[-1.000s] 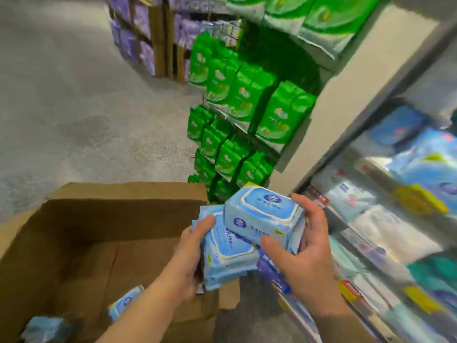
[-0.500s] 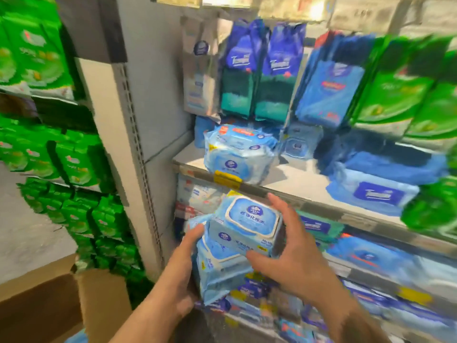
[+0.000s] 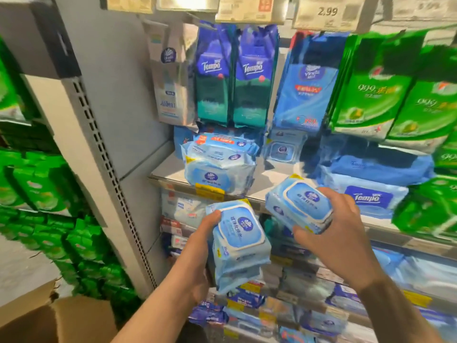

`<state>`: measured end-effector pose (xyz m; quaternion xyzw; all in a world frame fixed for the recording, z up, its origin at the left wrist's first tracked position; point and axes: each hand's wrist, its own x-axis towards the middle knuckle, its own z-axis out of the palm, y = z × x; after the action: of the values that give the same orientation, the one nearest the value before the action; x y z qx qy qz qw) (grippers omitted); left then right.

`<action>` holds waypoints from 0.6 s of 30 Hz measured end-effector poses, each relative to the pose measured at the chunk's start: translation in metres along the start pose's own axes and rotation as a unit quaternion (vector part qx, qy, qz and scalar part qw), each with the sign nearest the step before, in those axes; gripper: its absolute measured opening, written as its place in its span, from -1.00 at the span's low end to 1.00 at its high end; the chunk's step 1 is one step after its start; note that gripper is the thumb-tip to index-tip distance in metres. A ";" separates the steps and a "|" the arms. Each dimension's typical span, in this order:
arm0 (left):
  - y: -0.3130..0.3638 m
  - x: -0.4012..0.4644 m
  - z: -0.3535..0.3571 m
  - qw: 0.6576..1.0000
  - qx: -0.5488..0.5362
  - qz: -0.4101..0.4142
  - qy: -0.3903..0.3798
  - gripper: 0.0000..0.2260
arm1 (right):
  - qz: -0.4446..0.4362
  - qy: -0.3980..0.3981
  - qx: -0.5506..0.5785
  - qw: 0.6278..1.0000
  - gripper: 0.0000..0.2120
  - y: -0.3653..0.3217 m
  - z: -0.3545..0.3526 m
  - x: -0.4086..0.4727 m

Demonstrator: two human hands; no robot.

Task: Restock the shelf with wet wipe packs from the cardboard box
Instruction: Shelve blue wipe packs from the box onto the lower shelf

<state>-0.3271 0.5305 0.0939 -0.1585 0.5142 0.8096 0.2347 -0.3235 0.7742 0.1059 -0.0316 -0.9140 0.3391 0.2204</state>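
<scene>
**Splitting the stack at the shelf edge**

My right hand (image 3: pixel 338 233) grips a single wet wipe pack (image 3: pixel 300 204), fingers curled over its far side and thumb under the near edge, lid facing up so the label will read from the aisle once it lands. I hold it just in front of the shelf (image 3: pixel 274 179), level with the bare strip between the bundle of matching packs (image 3: pixel 218 167) on the left and the Tempo pack (image 3: pixel 366 196) on the right; that gap looks to me like the slot to fill.

My left hand (image 3: pixel 197 258) grasps the remaining packs (image 3: pixel 238 246) as a stack, thumb on the top one and fingers hidden beneath, kept lower and clear of the shelf lip so they serve as a reserve while the right hand places. The cardboard box (image 3: pixel 61 323) sits at the bottom left corner, only one flap in view.

Half a second ago the top pack rested against the stack, both hands close together. Now the two are apart: the right hand's pack has lifted up and to the right toward the shelf, while the left hand's stack stays low.
</scene>
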 end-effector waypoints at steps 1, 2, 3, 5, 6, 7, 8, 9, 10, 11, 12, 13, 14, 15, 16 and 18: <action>0.004 0.004 -0.004 1.000 0.003 0.001 0.003 -0.41 | 0.002 0.003 -0.009 1.000 -0.29 0.001 0.004 0.007; 0.008 0.008 -0.009 1.000 0.003 0.002 0.004 -0.41 | 0.001 0.000 -0.018 1.000 -0.33 0.001 0.009 0.015; 0.012 0.011 -0.013 1.000 0.004 0.002 0.002 -0.41 | 0.001 -0.003 -0.029 1.000 -0.33 0.001 0.015 0.024; 0.023 0.015 -0.021 1.000 0.018 0.004 -0.005 -0.40 | -0.001 0.005 -0.068 0.998 -0.29 0.001 0.027 0.045; 0.026 0.022 -0.027 1.000 0.014 0.011 -0.015 -0.42 | -0.006 0.013 -0.089 0.996 -0.24 0.001 0.034 0.057; 0.029 0.026 -0.032 1.000 0.011 0.017 -0.017 -0.44 | -0.015 0.021 -0.109 0.994 -0.21 0.002 0.040 0.069; 0.032 0.028 -0.037 0.999 0.003 0.020 -0.027 -0.45 | -0.023 0.025 -0.127 0.991 -0.20 0.004 0.047 0.081; 0.035 0.029 -0.041 0.999 0.002 0.018 -0.030 -0.45 | -0.031 0.026 -0.147 0.988 -0.19 0.007 0.053 0.091; 0.039 0.033 -0.044 0.999 -0.007 0.019 -0.034 -0.45 | -0.038 0.027 -0.166 0.985 -0.19 0.008 0.058 0.102; 0.041 0.035 -0.049 0.999 -0.017 0.023 -0.042 -0.45 | -0.043 0.030 -0.183 0.982 -0.19 0.010 0.063 0.112; 0.047 0.040 -0.048 0.999 -0.020 0.021 -0.045 -0.46 | -0.044 0.032 -0.197 0.979 -0.18 0.012 0.068 0.121; 0.048 0.042 -0.050 0.999 -0.012 0.015 -0.041 -0.48 | -0.042 0.034 -0.209 0.976 -0.18 0.014 0.073 0.127; 0.050 0.045 -0.053 0.999 -0.003 0.017 -0.036 -0.53 | -0.039 0.034 -0.222 0.974 -0.17 0.016 0.078 0.133; 0.050 0.045 -0.057 0.999 0.004 0.024 -0.021 -0.57 | -0.036 0.030 -0.235 0.971 -0.18 0.018 0.083 0.136; 0.052 0.046 -0.057 0.999 0.008 0.022 -0.025 -0.60 | -0.031 0.022 -0.244 0.969 -0.19 0.019 0.086 0.138; 0.060 0.043 -0.061 0.997 -0.005 0.038 -0.070 -0.58 | -0.006 0.006 -0.229 0.973 -0.22 0.023 0.091 0.139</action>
<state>-0.3948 0.4629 0.0920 -0.0830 0.4976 0.8298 0.2387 -0.4897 0.7658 0.0835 -0.0780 -0.9663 0.1192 0.2143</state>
